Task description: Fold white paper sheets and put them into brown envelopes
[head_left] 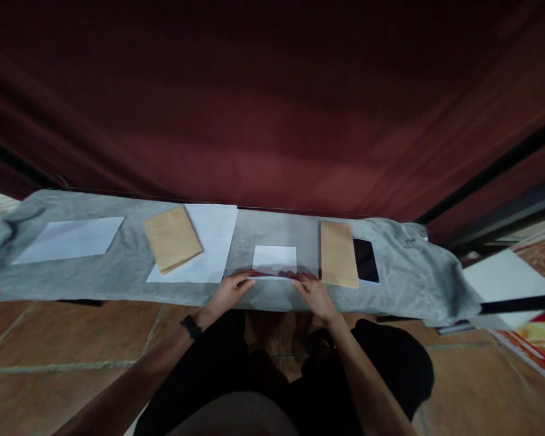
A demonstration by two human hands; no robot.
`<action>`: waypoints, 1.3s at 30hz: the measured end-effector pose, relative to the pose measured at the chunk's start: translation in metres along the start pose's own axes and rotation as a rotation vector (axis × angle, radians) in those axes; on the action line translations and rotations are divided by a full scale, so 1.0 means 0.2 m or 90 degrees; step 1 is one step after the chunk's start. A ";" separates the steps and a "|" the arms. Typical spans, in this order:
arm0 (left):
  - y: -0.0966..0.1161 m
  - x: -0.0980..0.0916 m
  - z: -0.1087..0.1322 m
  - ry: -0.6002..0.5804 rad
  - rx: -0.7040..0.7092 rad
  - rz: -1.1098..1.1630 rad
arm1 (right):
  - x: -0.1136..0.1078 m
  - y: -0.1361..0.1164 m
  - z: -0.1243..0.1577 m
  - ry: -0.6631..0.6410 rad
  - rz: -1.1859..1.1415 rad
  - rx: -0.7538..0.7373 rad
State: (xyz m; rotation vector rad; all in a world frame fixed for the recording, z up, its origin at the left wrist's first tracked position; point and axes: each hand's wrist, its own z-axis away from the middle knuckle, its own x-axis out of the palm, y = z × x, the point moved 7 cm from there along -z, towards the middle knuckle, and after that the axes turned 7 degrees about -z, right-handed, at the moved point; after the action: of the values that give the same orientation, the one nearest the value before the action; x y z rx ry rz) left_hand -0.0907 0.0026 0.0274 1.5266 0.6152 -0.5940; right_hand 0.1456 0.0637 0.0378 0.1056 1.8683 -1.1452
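Head view: folded white paper (274, 260), lying on the grey cloth (118, 278) near its front edge, between the white sheet (213, 242) and the right brown envelope (338, 253). The near edge of the paper is pressed by the left hand (229, 292) and the right hand (315, 293), fingertips flat on the fold; nothing is clamped between fingers and thumb, and both hands lie open upon it. The paper is judged light, thin and limp, easily creased and liable to slide on the soft cloth; it is best taken at the near corners or pinned along the fold, as shown. A faint reddish line is seen along that fold, its nature not to be told. A second brown envelope (172, 238) rests partly on the white sheet. A dark phone (366, 259) lies just beside the right envelope. Another white sheet (70, 239) is set well apart at the left. A black band is worn on the left wrist. No writing, label or brand can be read.
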 end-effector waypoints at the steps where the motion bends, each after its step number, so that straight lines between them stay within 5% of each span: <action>1: -0.01 0.00 -0.02 0.003 -0.029 0.009 | 0.00 0.01 -0.01 0.013 0.002 0.020; 7: -0.03 0.00 -0.11 0.109 -0.148 -0.012 | 0.01 0.11 -0.04 0.106 0.011 0.106; 17: -0.03 0.01 -0.19 0.144 -0.216 -0.068 | 0.06 0.17 -0.11 0.206 0.043 0.154; 30: 0.01 0.02 -0.22 0.086 -0.245 -0.200 | 0.07 0.10 -0.13 0.148 0.183 0.209; 39: 0.01 0.04 -0.23 0.081 -0.255 -0.230 | 0.11 -0.03 -0.17 0.162 0.213 0.054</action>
State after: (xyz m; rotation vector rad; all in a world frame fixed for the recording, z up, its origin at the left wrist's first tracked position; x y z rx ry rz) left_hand -0.0833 0.0479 0.0261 1.0869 1.0545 -0.6037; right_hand 0.1089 0.0774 0.0312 0.6129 1.9285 -1.0116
